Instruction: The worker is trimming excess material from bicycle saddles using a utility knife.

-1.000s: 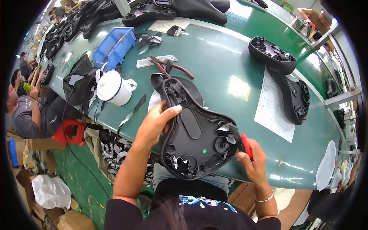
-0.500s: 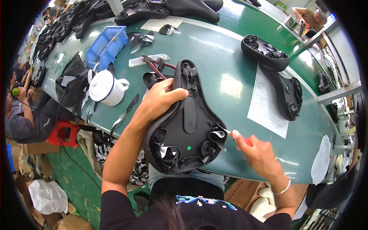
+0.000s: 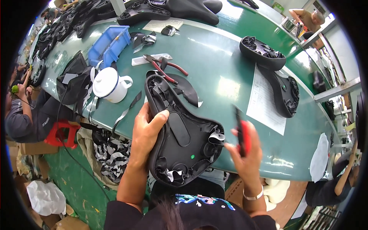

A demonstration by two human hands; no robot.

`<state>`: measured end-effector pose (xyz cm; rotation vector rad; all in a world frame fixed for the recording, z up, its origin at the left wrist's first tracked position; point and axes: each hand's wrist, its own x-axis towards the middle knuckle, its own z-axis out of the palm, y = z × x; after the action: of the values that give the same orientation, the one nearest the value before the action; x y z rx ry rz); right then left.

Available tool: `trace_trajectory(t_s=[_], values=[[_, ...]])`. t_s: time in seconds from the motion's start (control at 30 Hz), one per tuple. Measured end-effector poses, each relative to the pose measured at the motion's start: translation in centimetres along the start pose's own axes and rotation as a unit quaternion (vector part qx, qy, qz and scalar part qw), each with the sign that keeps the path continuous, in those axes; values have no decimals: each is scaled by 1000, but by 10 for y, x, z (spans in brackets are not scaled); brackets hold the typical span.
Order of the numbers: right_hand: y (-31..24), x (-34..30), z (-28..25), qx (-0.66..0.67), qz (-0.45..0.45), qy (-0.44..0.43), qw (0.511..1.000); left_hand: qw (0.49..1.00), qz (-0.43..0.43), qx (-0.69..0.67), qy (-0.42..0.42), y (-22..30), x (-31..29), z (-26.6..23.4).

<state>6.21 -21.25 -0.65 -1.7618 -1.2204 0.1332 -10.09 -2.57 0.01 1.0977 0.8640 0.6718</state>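
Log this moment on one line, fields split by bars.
left hand: grips saddle near narrow end | right hand: holds red-handled tool, blurred | table: pliers, white mug

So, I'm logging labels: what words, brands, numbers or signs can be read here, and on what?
None is clear enough to quote.
Green sticker on the saddle: mark too small.
White sheet at right: print too small.
Pale paper at the back: print too small.
Co-worker's dark clothing: lettering too small.
Brown carton below: marks unclear.
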Motion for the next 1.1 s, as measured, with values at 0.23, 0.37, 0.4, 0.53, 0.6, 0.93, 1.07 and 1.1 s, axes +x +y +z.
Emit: trace_trajectory(t_s=[0.23,0.37,0.4,0.53,0.6,0.93,1.07,1.1], values=[[45,45,-23,210,200,53,955,855,233,392,247,-41,-3,-28],[0,37,-10,198,182,-51,962,774,382,497,-87,-1,-2,32],[-11,36,-4,214,118,-88,966,746,391,515,-160,2,-2,49],[2,28,-14,117,-35,-108,987,783,302,469,-275,-12,23,33],[26,14,-40,7,-43,-121,992,815,310,411,-266,-11,19,40],[-5,-36,-27,-275,-34,-181,944,994,-64,-45,-76,5,9,35],[-19,-38,-25,-293,26,-179,939,972,-18,-82,-219,20,1,40],[-14,-32,-19,-303,24,-172,937,949,-17,-98,-300,16,-1,40]])
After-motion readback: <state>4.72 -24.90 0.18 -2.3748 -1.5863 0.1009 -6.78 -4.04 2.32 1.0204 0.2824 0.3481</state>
